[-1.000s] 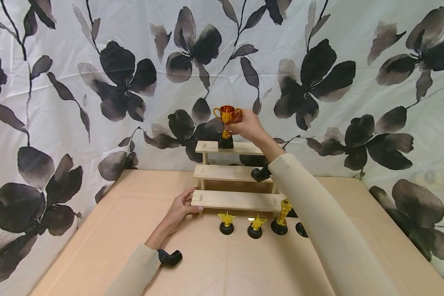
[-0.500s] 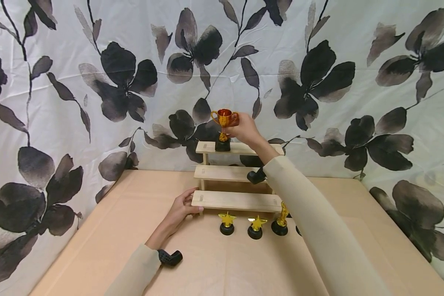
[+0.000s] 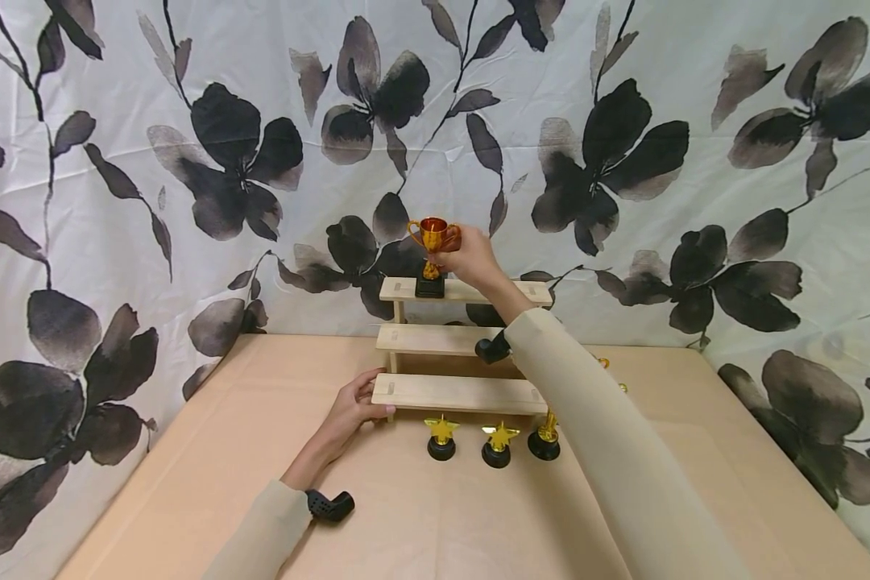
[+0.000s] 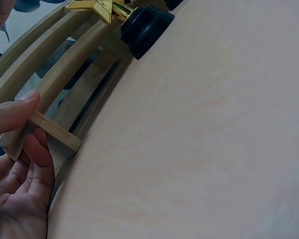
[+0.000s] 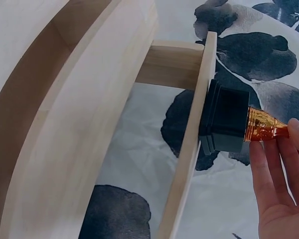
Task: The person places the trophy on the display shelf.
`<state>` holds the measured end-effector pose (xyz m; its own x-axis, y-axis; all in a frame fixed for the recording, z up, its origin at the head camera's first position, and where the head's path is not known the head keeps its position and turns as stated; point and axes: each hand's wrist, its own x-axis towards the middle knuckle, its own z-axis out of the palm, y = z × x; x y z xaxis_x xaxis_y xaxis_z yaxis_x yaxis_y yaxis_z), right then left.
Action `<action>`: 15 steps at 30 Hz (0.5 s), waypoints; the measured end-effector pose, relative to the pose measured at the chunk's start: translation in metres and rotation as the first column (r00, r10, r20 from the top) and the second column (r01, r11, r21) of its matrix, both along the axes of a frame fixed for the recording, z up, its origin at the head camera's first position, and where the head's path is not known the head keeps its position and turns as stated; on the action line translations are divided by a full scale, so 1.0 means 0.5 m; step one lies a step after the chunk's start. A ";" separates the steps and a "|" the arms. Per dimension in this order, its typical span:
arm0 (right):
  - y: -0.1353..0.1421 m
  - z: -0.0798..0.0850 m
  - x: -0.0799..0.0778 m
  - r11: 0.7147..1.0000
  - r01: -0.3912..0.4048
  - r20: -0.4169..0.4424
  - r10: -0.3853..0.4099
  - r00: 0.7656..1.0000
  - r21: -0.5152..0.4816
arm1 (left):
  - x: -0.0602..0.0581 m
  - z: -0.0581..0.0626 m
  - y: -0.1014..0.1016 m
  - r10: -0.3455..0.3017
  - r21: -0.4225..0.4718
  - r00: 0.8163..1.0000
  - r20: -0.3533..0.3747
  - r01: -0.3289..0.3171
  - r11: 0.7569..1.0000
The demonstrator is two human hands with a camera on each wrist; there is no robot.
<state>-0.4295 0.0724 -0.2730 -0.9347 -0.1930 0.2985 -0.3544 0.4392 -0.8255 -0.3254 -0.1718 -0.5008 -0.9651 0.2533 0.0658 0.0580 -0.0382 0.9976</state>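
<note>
My right hand (image 3: pixel 471 256) pinches an orange-gold trophy cup (image 3: pixel 432 235) by its narrow stem, over the left part of the top step of a three-step wooden display stand (image 3: pixel 457 392). In the right wrist view the cup's black square base (image 5: pixel 228 119) sits right at that step's board, while the upper cup is out of frame. My left hand (image 3: pixel 346 412) grips the stand's lowest step at its left end. The left wrist view shows the thumb (image 4: pixel 20 112) on one face of the board and the curled fingers (image 4: pixel 37 149) behind it.
In front of the stand are two gold star trophies (image 3: pixel 441 435) (image 3: pixel 499 441) on round black bases. Beside them a gold trophy (image 3: pixel 546 441) is partly hidden by the right sleeve (image 3: pixel 609 435). A floral cloth (image 3: pixel 478 121) hangs behind the table (image 3: pixel 420 524).
The right hand has moved the trophy cup leftward and slightly down along the top step. The left hand keeps its hold on the lowest step.
</note>
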 end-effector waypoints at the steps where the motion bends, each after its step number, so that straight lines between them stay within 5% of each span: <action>1: 0.000 -0.002 -0.001 1.000 0.001 -0.002 -0.001 1.000 0.004 | 0.000 0.000 0.000 0.000 -0.002 1.000 0.000 0.000 1.000; 15: -0.008 -0.010 -0.012 1.000 0.007 -0.031 -0.006 1.000 0.030 | -0.002 0.003 0.003 0.008 -0.005 1.000 -0.001 -0.008 1.000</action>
